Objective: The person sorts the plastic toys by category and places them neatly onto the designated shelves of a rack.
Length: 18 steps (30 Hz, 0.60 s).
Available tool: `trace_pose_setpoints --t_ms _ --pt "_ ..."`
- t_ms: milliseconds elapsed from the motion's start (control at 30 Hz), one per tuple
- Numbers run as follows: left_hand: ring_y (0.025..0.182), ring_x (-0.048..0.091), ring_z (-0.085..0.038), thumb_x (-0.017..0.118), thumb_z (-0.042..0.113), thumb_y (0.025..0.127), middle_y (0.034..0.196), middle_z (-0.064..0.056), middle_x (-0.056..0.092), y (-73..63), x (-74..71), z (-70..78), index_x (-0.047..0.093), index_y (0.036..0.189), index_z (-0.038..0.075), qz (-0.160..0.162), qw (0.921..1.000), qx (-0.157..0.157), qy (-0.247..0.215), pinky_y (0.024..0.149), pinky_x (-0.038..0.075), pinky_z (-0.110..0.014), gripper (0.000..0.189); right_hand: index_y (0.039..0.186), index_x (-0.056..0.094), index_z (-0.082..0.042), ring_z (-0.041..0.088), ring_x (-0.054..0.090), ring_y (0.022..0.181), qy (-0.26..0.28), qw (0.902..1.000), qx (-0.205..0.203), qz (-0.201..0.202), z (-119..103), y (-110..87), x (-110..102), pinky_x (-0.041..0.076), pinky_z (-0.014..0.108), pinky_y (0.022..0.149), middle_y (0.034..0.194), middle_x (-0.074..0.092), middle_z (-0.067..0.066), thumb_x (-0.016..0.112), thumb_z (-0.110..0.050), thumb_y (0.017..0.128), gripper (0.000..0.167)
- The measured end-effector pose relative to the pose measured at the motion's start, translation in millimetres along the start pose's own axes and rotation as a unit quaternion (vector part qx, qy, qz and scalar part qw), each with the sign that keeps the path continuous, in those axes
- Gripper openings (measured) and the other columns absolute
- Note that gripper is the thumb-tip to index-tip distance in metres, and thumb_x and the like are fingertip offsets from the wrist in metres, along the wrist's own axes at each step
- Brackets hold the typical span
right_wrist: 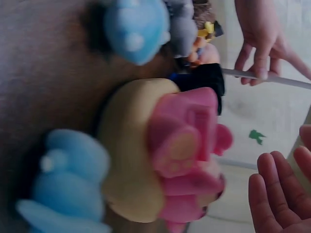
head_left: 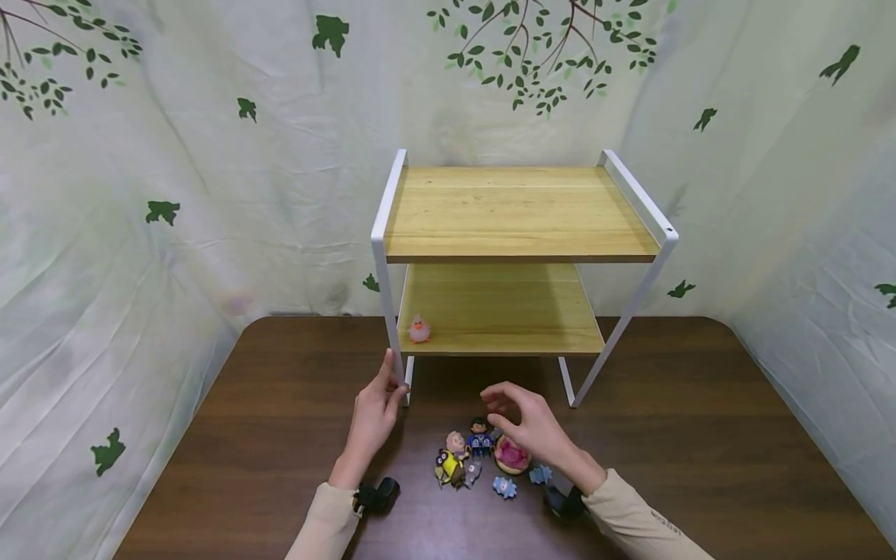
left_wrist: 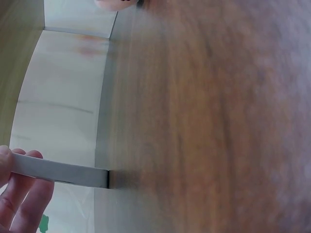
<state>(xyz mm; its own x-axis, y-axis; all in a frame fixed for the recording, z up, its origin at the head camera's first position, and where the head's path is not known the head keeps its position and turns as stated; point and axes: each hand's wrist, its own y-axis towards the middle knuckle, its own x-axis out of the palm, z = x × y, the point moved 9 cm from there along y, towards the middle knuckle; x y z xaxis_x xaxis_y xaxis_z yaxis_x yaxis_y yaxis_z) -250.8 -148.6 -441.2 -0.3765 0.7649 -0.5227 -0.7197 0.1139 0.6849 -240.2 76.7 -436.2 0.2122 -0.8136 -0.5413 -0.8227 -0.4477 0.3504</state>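
My left hand (head_left: 373,416) holds the front left leg (left_wrist: 63,172) of a two-tier shelf (head_left: 521,214), with thumb and fingers on either side of it in the left wrist view. Over a cluster of small toy figures hovers my right hand (head_left: 528,422), fingers loosely bent and nothing in them. Nearest below it sits a pink figure (right_wrist: 180,150) in a round tan base. Two light-blue toys (head_left: 505,488) flank that one. Left of it are a dark-haired figure in blue (head_left: 480,439), a pink-faced figure (head_left: 456,444), a yellow one (head_left: 449,468) and a grey one (head_left: 472,472).
On the lower board's left front corner stands a small pink bird-like toy (head_left: 419,330). The shelf has white metal frames and wooden boards. It stands on a dark brown table (head_left: 280,435), with a leaf-printed white cloth (head_left: 280,194) behind.
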Motion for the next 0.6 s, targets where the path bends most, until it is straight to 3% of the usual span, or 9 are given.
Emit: trace_pose_setpoints --t_ms 100,333,433,500,600 --pt "0.064 0.057 -0.017 0.069 -0.007 0.081 0.076 -0.007 0.056 0.2 0.1 0.8 0.014 0.154 0.026 0.001 1.0000 0.004 0.001 0.057 0.052 -0.036 0.097 0.114 0.062 -0.003 0.023 0.063 0.094 -0.004 0.9998 0.008 -0.018 5 -2.7 5 0.051 0.042 0.081 0.107 0.065 0.012 0.070 0.001 0.084 0.031" --pt "0.064 0.057 -0.018 0.071 -0.008 0.080 0.077 -0.008 0.058 -0.1 3.4 -4.7 0.006 0.152 0.042 -0.011 0.9998 -0.019 0.004 0.058 0.052 -0.037 0.110 0.118 0.061 -0.004 0.025 0.061 0.101 -0.016 0.9978 0.018 -0.062 16 -8.5 18 0.049 0.043 0.085 0.113 0.063 0.008 0.072 -0.004 0.083 0.036" --pt "0.065 0.056 -0.018 0.071 -0.008 0.080 0.077 -0.007 0.058 -0.2 3.7 -5.2 0.005 0.152 0.044 -0.012 0.9997 -0.021 0.006 0.058 0.052 -0.037 0.110 0.119 0.061 -0.006 0.025 0.060 0.102 -0.017 0.9971 0.019 -0.072 17 -9.8 20 0.049 0.041 0.086 0.114 0.062 0.005 0.074 -0.006 0.082 0.039" --pt "0.065 0.055 -0.018 0.070 -0.008 0.080 0.077 -0.007 0.057 0.0 3.4 -4.3 0.005 0.152 0.043 -0.013 0.9997 -0.020 0.008 0.059 0.051 -0.037 0.110 0.119 0.061 -0.007 0.024 0.059 0.101 -0.019 0.9965 0.021 -0.078 19 -10.6 22 0.048 0.038 0.084 0.115 0.062 0.004 0.075 -0.007 0.081 0.040" --pt "0.064 0.055 -0.017 0.071 -0.008 0.080 0.077 -0.007 0.057 0.1 3.6 -3.9 0.005 0.152 0.042 -0.014 0.9996 -0.021 0.008 0.058 0.051 -0.037 0.109 0.121 0.060 -0.008 0.018 0.061 0.083 -0.014 0.9949 0.034 -0.094 23 -12.1 27 0.051 0.031 0.072 0.116 0.060 0.005 0.074 -0.007 0.082 0.041"
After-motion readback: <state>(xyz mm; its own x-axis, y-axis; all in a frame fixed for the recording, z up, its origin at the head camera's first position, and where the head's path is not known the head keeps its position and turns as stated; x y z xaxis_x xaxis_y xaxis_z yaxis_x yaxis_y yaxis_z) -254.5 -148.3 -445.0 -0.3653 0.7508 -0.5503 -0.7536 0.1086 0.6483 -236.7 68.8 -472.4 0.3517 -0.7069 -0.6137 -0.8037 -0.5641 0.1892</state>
